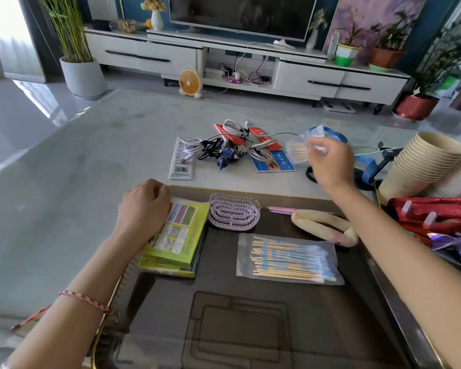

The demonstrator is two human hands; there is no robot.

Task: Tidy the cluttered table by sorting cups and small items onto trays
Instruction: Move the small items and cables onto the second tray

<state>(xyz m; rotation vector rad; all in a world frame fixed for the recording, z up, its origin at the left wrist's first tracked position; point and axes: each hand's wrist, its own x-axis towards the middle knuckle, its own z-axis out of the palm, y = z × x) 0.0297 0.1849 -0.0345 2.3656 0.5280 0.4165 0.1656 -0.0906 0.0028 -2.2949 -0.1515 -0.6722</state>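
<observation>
The dark tray (224, 328) bore a green box (181, 235), gripped by the left hand (141, 209); beyond the tray the right hand (330, 163) pinched a swab bag (298, 150).

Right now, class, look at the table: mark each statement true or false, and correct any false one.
1. The right hand holds a small swab bag above the table. True.
2. The purple hairbrush lies on the bare table. False: it lies on the dark tray.
3. The paper cups are stacked together at the right. True.
4. The left hand holds a cable. False: it holds the green box; the cables lie untouched beyond the tray.
</observation>
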